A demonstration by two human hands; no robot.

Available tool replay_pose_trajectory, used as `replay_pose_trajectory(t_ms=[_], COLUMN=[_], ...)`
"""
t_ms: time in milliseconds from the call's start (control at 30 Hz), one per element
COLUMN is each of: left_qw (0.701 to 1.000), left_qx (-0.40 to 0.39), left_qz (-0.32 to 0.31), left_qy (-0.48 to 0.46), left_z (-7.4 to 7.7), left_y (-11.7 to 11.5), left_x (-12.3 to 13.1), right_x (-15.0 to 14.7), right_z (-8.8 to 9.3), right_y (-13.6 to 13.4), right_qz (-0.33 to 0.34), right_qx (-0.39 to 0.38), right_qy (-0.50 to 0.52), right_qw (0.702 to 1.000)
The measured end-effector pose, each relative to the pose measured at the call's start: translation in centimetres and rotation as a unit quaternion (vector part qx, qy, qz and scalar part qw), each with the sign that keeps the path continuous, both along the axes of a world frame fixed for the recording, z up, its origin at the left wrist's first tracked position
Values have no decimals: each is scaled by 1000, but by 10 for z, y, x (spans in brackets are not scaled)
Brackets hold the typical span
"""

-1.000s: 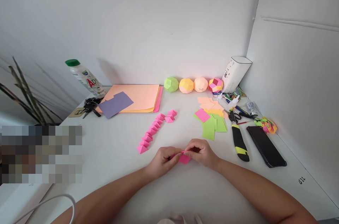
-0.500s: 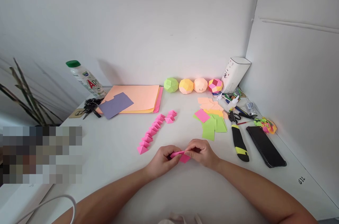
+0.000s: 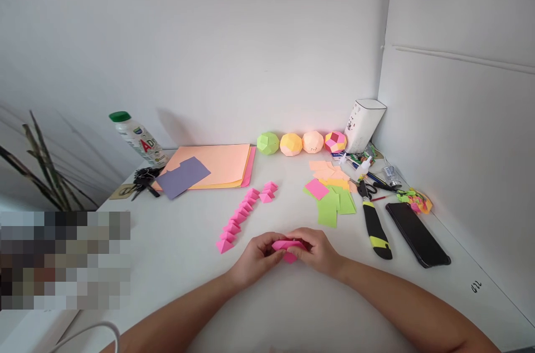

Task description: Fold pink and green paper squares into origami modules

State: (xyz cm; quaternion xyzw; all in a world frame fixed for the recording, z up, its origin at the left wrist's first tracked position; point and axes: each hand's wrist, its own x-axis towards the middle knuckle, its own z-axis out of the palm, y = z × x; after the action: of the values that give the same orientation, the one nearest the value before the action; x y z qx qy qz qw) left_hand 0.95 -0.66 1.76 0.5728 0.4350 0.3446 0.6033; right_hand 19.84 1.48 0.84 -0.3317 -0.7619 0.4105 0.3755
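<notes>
Between my two hands, a little above the white table, is a piece of pink folded paper [image 3: 289,244]. My left hand [image 3: 258,257] grips its left side, thumb in front and fingers behind. On its right side my right hand [image 3: 318,251] is closed the same way. Part of the paper hangs below my thumbs; the fingers hide its ends. Beyond my left hand runs a slanting row of pink folded paper units [image 3: 239,214], with a few more pink units [image 3: 268,192] at its far end.
Loose paper squares [image 3: 329,209] lie right of centre. Further right are a utility knife [image 3: 376,230], scissors [image 3: 366,190] and a black phone [image 3: 417,235]. Paper balls [image 3: 291,144] line the wall. Coloured sheets [image 3: 221,161], keys [image 3: 145,179] and a bottle [image 3: 140,140] are at left.
My right thumb and fingers have shifted on the pink paper, which now shows a wider folded top face. The view has tilted slightly, so the table things sit lower.
</notes>
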Motion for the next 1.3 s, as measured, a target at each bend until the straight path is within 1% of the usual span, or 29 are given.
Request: replay_pose_trajectory(t_ms=[67, 233, 333, 500, 1067, 1300], left_qw=[1000, 999, 999, 999, 999, 999], left_qx=[-5, -11, -5, 1, -14, -25], left_qz=[10, 33, 33, 35, 29, 30], left_qy=[-6, -30, -32, -32, -27, -27], left_z=[-3, -10, -9, -6, -8, -4], left_y=[0, 1, 2, 3, 3, 3], left_x=[1, 1, 1, 0, 0, 2], right_x=[0, 0, 0, 2, 2, 2], right_z=[-2, -2, -2, -5, 1, -2], right_y=[0, 0, 1, 3, 3, 3], right_qz=[6, -3, -7, 22, 25, 26], right_qx=[0, -46, -62, -93, -110, -110], right_qy=[4, 15, 16, 13, -2, -6], right_qw=[1000, 999, 998, 995, 994, 994])
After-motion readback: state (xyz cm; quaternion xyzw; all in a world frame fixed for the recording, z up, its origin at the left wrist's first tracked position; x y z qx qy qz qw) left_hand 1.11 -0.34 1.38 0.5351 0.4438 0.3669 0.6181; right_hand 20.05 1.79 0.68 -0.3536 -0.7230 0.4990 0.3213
